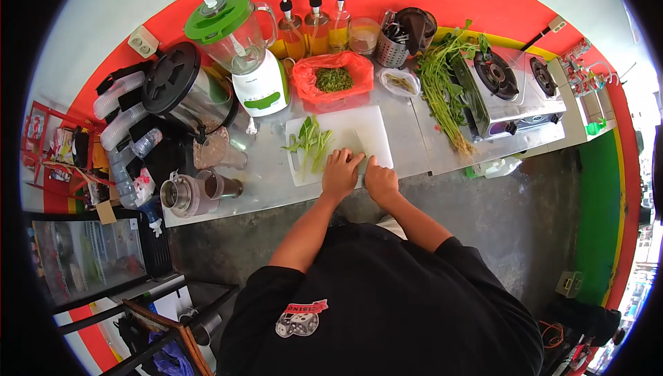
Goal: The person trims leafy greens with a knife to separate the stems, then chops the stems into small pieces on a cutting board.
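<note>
A white cutting board lies on the metal counter in front of me. Loose leafy green stalks are spread over its left half. My left hand rests on the board's near edge with fingers bent and closed over some stalks, a bit of green showing by the fingertips. Beside it, my right hand is closed around the handle of a knife, whose pale blade points away from me and is hard to see against the board. Most of the handle is hidden by the hand.
Behind the board sits a red plastic bag of chopped greens, with a small clear bag beside it. A blender and pump bottles stand further back. Right are bundled greens and a gas stove; left, a steel-rimmed jar.
</note>
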A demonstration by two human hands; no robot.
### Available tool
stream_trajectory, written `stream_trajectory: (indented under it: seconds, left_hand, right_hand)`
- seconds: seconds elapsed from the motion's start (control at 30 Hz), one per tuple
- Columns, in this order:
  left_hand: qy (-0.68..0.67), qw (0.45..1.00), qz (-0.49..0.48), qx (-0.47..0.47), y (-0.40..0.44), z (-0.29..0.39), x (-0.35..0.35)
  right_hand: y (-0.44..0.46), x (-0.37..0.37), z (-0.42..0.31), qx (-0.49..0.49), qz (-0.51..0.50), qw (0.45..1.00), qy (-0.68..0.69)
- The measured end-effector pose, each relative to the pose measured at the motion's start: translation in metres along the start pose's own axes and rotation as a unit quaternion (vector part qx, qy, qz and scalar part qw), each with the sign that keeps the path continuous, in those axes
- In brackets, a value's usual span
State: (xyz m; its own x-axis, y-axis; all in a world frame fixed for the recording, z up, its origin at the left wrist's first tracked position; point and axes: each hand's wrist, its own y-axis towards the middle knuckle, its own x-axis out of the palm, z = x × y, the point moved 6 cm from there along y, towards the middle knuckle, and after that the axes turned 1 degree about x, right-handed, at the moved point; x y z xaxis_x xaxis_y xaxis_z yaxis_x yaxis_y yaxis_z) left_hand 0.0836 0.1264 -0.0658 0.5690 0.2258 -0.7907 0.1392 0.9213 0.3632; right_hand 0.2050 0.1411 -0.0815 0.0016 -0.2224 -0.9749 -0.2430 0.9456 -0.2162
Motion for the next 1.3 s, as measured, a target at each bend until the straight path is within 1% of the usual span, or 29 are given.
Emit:
stream_trajectory:
  seconds: [0.07,0.27,0.37,0.47,0.6,0.7,0.77,0.8,0.87,0.97,1.1,1.2,1.27,1.3]
  left_hand:
    - [-0.003,1.0,0.005,0.005,0.001,0.001,-0.003]
    - [0.004,1.0,-0.004,0.0,-0.001,-0.003,0.004]
    - [0.003,1.0,0.004,0.004,0.001,0.0,0.0]
    - [-0.004,1.0,0.006,-0.003,0.001,-0.002,0.001]
    - [-0.005,1.0,0.013,0.001,0.0,-0.003,0.002]
    - [-0.006,1.0,0.008,-0.001,0.001,-0.002,0.0]
    - [-0.006,1.0,0.021,0.001,0.001,-0.002,0.0]
    - [-0.005,1.0,0.021,0.002,0.0,-0.003,0.0]
    - [-0.015,0.999,0.036,-0.002,0.0,-0.004,0.0]
    - [-0.011,0.999,0.032,-0.003,0.0,-0.003,0.0]
    - [-0.015,0.999,0.039,0.003,-0.001,-0.003,0.0]
    - [-0.011,0.999,0.047,0.002,0.0,-0.004,0.0]
    - [-0.019,0.999,0.029,-0.013,-0.001,-0.006,0.003]
    - [-0.018,0.999,0.03,-0.014,-0.001,-0.007,0.002]
  right_hand:
    - [0.006,-0.004,-0.001,-0.023,0.021,0.999,0.019]
    - [-0.005,-0.004,-0.002,-0.002,0.004,1.0,0.012]
    - [0.0,-0.002,-0.002,-0.017,0.025,1.0,-0.005]
    - [0.001,-0.006,-0.002,-0.029,0.029,0.999,0.005]
    - [-0.004,-0.004,-0.002,-0.003,-0.002,1.0,0.004]
    - [0.0,-0.002,-0.002,-0.008,0.009,1.0,0.006]
    - [0.007,-0.001,-0.002,-0.022,0.042,0.999,0.008]
    - [0.006,-0.005,-0.003,-0.021,0.043,0.999,0.009]
    - [0.002,-0.008,-0.004,-0.02,0.007,1.0,0.001]
    - [-0.004,-0.004,-0.003,-0.001,-0.008,1.0,0.001]
    - [0.003,0.0,-0.002,-0.001,-0.003,1.0,0.024]
    - [0.006,-0.005,-0.002,-0.02,0.031,0.999,0.025]
    - [0.001,-0.008,-0.004,-0.019,-0.002,1.0,0.0]
    - [-0.002,-0.006,-0.005,-0.02,-0.001,1.0,-0.001]
